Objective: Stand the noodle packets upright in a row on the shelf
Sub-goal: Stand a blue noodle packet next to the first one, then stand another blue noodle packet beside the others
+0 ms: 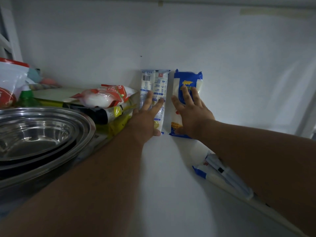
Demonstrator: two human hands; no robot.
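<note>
1. Two noodle packets stand upright at the back of the shelf (171,168), leaning on the white wall (222,48): the pale packet (154,82) on the left, the blue packet (187,79) just beside it with a narrow gap between.
2. A third packet (222,175) lies flat on the shelf near the front, under the right forearm, well apart from the row and not yet stood up.
3. Left hand (147,117): fingers straight and spread, pressed flat on the pale packet's front, nothing gripped; thumb low near the packet's base.
4. Right hand (191,110): same pose, released and flat on the blue packet, fingers fanned over the label.
5. Both arms reach straight forward, wrists roughly level, palms toward the wall.
6. To do the step well: press evenly, square the bases on the shelf, close the gap, ease off slowly (thin packets will likely tip sideways).
7. Bases look seated, though the dim light makes that hard to confirm.
8. Left of the row: stacked food bags (102,98) and steel bowls (42,134).
</note>
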